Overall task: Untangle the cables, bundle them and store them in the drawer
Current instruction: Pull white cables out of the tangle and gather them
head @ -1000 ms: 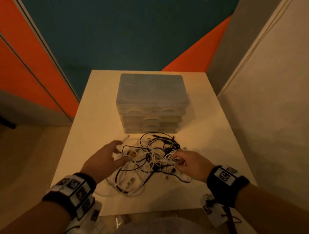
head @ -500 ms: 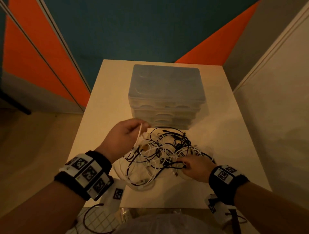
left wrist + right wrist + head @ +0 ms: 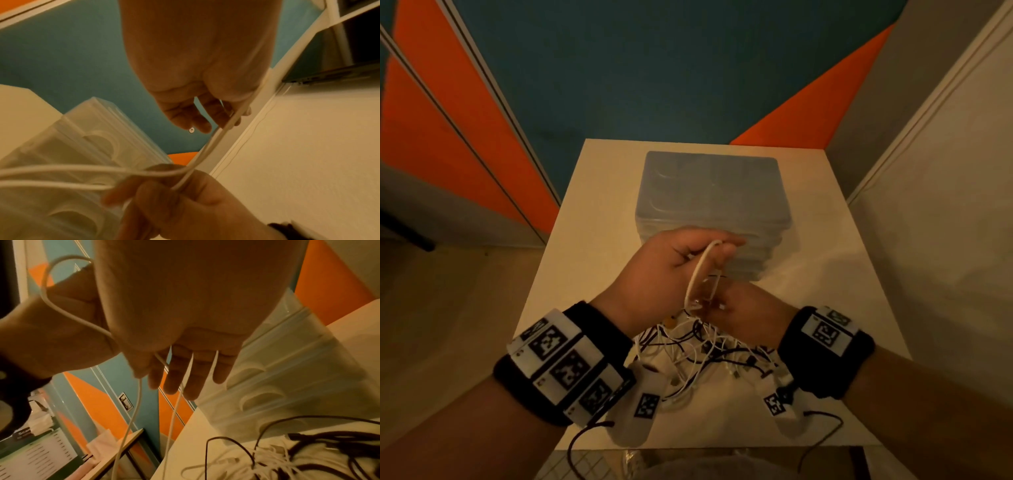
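A tangle of black and white cables (image 3: 705, 353) lies on the white table (image 3: 592, 240), in front of a translucent drawer unit (image 3: 709, 185) whose drawers are closed. My left hand (image 3: 681, 263) is raised above the heap and pinches a loop of white cable (image 3: 697, 274) that rises out of it. Just below, my right hand (image 3: 746, 311) grips the same cable. In the left wrist view the cable (image 3: 207, 146) runs from my left fingers (image 3: 201, 120) down into my right hand (image 3: 179, 203). In the right wrist view white strands pass between my right fingers (image 3: 185, 373), above the tangle (image 3: 287, 457).
The drawer unit (image 3: 298, 363) stands mid-table, close behind both hands. A white wall (image 3: 928, 222) borders the table on the right. The table's left edge drops to the floor (image 3: 448, 325). Bare tabletop shows on both sides of the drawer unit.
My left hand has lifted the white cable higher, up in front of the drawer unit. My right hand has risen from the heap and now grips that cable just under the left hand.
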